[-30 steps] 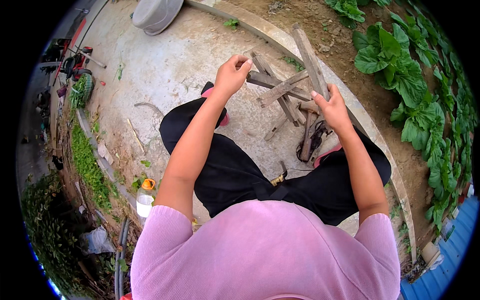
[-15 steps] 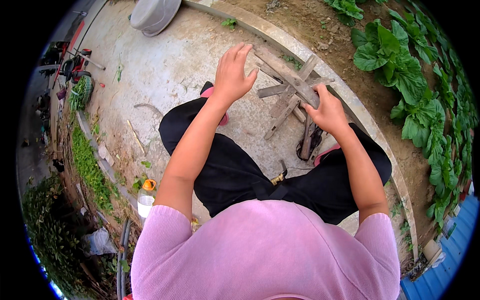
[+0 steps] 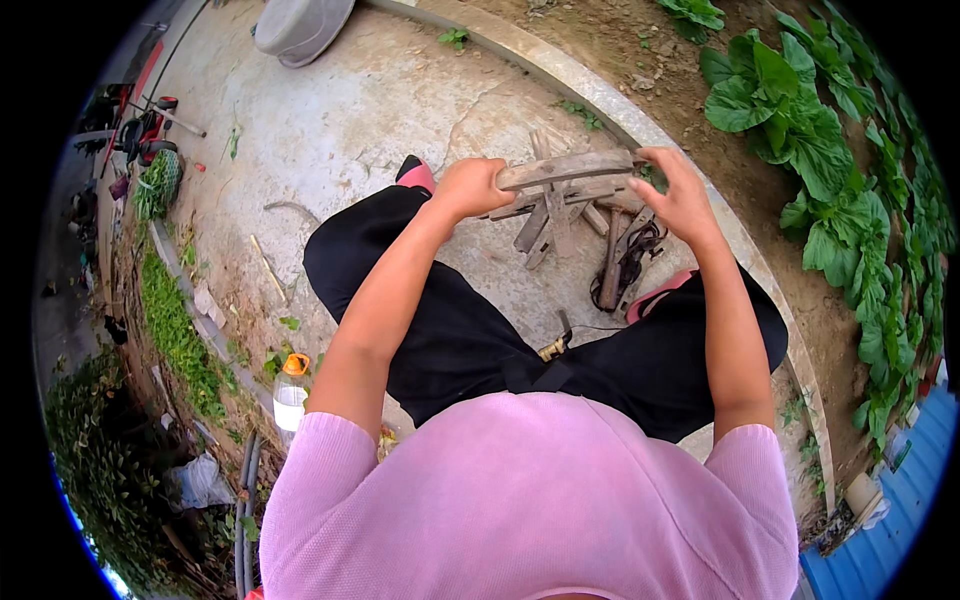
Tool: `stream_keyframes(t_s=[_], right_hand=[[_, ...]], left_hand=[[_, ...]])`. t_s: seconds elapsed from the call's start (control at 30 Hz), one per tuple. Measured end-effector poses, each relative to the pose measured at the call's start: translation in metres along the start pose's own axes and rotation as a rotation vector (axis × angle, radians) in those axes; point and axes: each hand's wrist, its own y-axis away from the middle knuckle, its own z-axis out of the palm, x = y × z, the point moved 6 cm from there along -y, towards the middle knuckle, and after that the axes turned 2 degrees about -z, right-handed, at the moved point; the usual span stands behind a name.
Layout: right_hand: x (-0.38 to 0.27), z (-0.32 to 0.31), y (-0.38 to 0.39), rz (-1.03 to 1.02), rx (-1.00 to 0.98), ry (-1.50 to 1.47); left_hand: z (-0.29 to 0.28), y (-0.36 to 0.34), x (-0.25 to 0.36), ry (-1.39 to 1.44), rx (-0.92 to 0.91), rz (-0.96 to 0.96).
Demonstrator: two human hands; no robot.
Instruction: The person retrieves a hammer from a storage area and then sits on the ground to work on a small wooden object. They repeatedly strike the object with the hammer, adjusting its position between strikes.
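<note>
A weathered wooden plank (image 3: 568, 168) lies crosswise between my hands, above the ground. My left hand (image 3: 472, 188) is closed round its left end. My right hand (image 3: 682, 198) is at the other end, its curved fingertips and thumb at the wood's edges and a gap showing inside its palm. Under the plank, more old wooden pieces (image 3: 562, 225) cross one another; how they are joined is partly hidden. A hammer-like tool with a wooden handle (image 3: 611, 265) lies beside a dark tangled strap or cord (image 3: 645, 240), near my right foot.
A concrete curb (image 3: 600, 95) borders soil with leafy green vegetables (image 3: 815, 150) on the right. A grey tub (image 3: 305, 28) stands at the far left. A clear bottle with an orange cap (image 3: 292, 390) is by my left elbow. A stick (image 3: 268, 268) lies on the concrete.
My left hand has come down from open in the air and closed on the wood. The wood has turned from slanting to nearly crosswise, and my right hand has shifted right to its end.
</note>
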Motion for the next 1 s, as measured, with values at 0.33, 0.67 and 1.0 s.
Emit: stream_keyframes(t_s=[0.33, 0.67, 1.0], right_hand=[[0.170, 0.160, 0.187, 0.781, -0.767, 0.013], [0.177, 0.206, 0.207, 1.125, -0.647, 0.091], [0.186, 0.213, 0.200, 1.239, -0.603, -0.063]], left_hand=[[0.008, -0.014, -0.040, -0.059, 0.149, -0.335], [0.126, 0.014, -0.095, 0.115, 0.036, -0.849], [0.124, 0.013, -0.086, 0.120, -0.007, -0.903]])
